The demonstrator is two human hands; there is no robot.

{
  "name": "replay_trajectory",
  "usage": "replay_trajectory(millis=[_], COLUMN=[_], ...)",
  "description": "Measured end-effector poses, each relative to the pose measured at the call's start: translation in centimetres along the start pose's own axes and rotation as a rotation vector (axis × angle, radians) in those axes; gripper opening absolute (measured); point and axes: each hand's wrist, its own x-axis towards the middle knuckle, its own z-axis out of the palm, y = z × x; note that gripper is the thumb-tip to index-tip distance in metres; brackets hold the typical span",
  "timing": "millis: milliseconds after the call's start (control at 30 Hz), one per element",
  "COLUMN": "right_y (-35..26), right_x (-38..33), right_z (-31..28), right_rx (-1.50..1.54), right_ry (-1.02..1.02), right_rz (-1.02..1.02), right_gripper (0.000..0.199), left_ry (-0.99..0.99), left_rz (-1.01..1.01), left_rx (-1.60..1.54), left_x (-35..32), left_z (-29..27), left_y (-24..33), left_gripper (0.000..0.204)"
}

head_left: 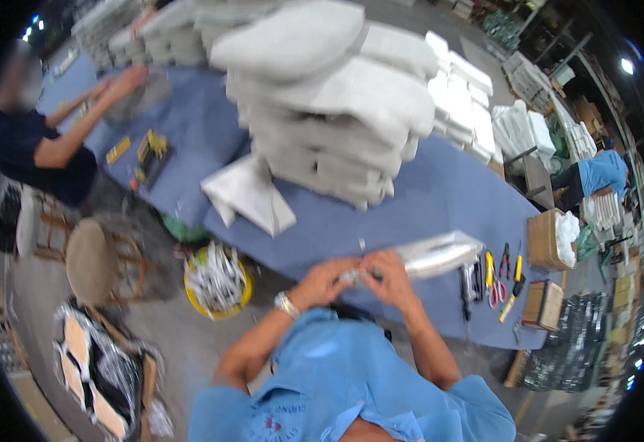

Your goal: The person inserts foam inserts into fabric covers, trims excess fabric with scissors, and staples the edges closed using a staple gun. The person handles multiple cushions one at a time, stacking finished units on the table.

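Note:
A long, pale bundle in shiny clear plastic (443, 254) lies near the front edge of the blue-covered table, pointing away to the right. My left hand (326, 281), with a watch on its wrist, is closed at the bundle's left end. Close beside it, my right hand (390, 278) pinches the same end, its fingers bent round the plastic. The exact place where the fingers meet is small and blurred. Farther back rises a tall stack of white padded pieces (322, 110). A loose white folded piece (252, 195) rests against its left side.
Pliers, red-handled scissors (496, 291) and yellow cutters (513, 298) lie right of the bundle. Cardboard boxes (547, 243) stand at the table's right end. A yellow bin of scraps (217, 283) and a stool (92, 261) are left. Another person (46, 151) works at the far left.

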Motion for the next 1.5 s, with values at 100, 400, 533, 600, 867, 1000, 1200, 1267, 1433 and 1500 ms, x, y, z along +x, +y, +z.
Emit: replay_trajectory(millis=[100,400,533,600,867,1000,1200,1267,1433,1500], right_y=[-1.2,-1.7,1.7,5.6,18.7,18.9,17.1,15.9,20.1,19.0], right_x=[0.7,-1.9,-5.3,-7.2,-11.6,-11.7,-10.4,-11.0,-17.6,-17.9], right_z=[-0.4,-1.7,-6.9,-9.4,-9.9,-7.7,0.3,5.0,10.0,9.1], right_rx=[0.018,0.177,0.131,-0.123,0.516,0.811,1.109,1.129,1.456,1.381], right_ry=[-0.014,0.035,0.58,0.903,1.381,1.373,1.149,1.202,0.906,0.975], right_rz=[0.066,0.137,0.352,0.372,0.768,0.779,0.538,0.658,0.08,0.265], right_gripper=[0.016,0.012,0.018,0.027,0.068,0.071,0.071,0.07,0.058,0.059], left_ry=[-0.092,-0.353,-0.371,-0.361,-0.531,-0.642,-0.697,-0.75,-0.743,-0.745], left_rz=[-0.116,-0.182,-0.204,-0.152,0.018,-0.212,-0.563,-0.54,-0.335,-0.115], left_rx=[-0.086,0.037,-0.004,0.033,-0.09,-0.521,-0.395,-0.357,-0.193,0.006], left_x=[0.3,2.6,3.1,3.1,3.3,3.3,7.4,8.1,9.5,10.7], left_z=[-0.2,-0.2,-0.2,0.0,3.0,4.1,10.6,11.9,15.1,15.6], left_y=[-0.3,1.0,0.8,1.0,4.5,3.0,-7.6,-6.5,0.4,1.9], left_gripper=[0.054,0.075,0.069,0.069,0.07,0.067,0.071,0.072,0.071,0.069])
